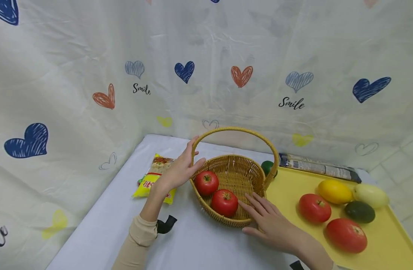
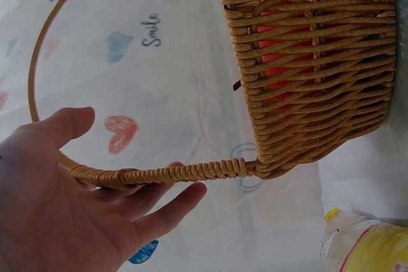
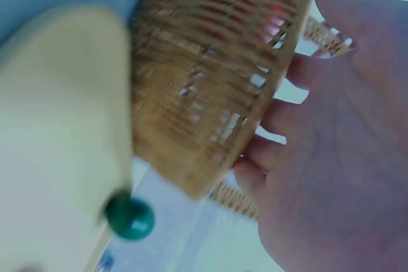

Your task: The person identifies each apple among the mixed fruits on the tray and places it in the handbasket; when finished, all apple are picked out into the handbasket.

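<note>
A wicker basket (image 1: 231, 224) with a tall arched handle (image 1: 234, 128) stands on the white table. Inside it, toward the left, lie two red tomatoes, one farther back (image 1: 206, 183) and one nearer the front (image 1: 224, 203). My left hand (image 1: 179, 168) is at the left side of the handle; in the left wrist view the handle passes between the spread thumb and the loosely extended fingers. Over the basket's right front rim reaches my right hand (image 1: 274, 225), its fingers stretched inside the basket, with the thumb outside. The right wrist view shows those fingers behind the rim.
On the right, a yellow tray (image 1: 294, 236) carries two more red tomatoes, a yellow lemon (image 1: 334, 191), a dark green avocado-like piece (image 1: 359, 211) and a pale oval fruit (image 1: 371, 195). Behind it lies a long package (image 1: 319, 167). A green round item (image 1: 267, 167) and yellow packet (image 1: 149, 183) flank the basket.
</note>
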`<state>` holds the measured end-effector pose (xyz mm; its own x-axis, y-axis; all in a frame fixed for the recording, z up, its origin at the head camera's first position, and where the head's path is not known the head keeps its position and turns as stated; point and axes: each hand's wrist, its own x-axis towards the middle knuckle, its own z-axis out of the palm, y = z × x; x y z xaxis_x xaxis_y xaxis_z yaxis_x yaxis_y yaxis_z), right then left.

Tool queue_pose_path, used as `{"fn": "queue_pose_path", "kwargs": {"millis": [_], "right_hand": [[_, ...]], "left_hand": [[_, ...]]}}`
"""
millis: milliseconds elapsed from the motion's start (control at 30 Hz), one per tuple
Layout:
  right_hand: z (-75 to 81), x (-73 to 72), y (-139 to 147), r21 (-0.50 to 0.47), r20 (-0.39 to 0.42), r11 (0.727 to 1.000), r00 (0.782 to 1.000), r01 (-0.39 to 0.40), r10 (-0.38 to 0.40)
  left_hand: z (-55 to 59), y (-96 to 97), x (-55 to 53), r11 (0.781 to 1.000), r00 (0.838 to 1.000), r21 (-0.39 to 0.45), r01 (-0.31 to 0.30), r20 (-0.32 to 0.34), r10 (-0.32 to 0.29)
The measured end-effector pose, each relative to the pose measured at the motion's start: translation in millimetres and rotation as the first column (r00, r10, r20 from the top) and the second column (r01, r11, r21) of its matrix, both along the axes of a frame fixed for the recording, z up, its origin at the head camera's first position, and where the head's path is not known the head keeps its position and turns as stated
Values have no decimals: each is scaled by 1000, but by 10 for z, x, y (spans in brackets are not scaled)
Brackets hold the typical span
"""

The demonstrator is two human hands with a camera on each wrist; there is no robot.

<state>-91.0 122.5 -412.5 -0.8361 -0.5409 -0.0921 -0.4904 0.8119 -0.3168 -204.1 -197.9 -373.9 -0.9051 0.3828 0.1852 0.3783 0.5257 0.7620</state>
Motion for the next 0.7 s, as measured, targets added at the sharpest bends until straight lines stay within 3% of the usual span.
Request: {"fn": "queue_pose_path", "kwargs": {"millis": [167, 300, 433, 567, 700], "right_hand": [[-160, 157, 272, 24, -204, 999, 978, 43, -37], [-305, 231, 537, 49, -340, 987, 932, 151, -126], [-385, 232, 873, 61, -412, 957, 881, 283, -234], [-452, 248, 1193, 23, -452, 935, 838, 355, -306], [-553, 314, 1387, 6, -440, 913, 821, 408, -364]], "left_hand": [[20, 11, 9, 1000, 1000, 2, 3, -1, -3], [21, 13, 17, 1000, 1000, -2, 8, 5, -8], [5, 19, 14, 1000, 1000, 24, 15, 20, -15], [-14, 23, 9, 999, 1000, 43, 20, 23, -21], [-14, 25, 3, 999, 1000, 30, 19, 19, -20]]}}
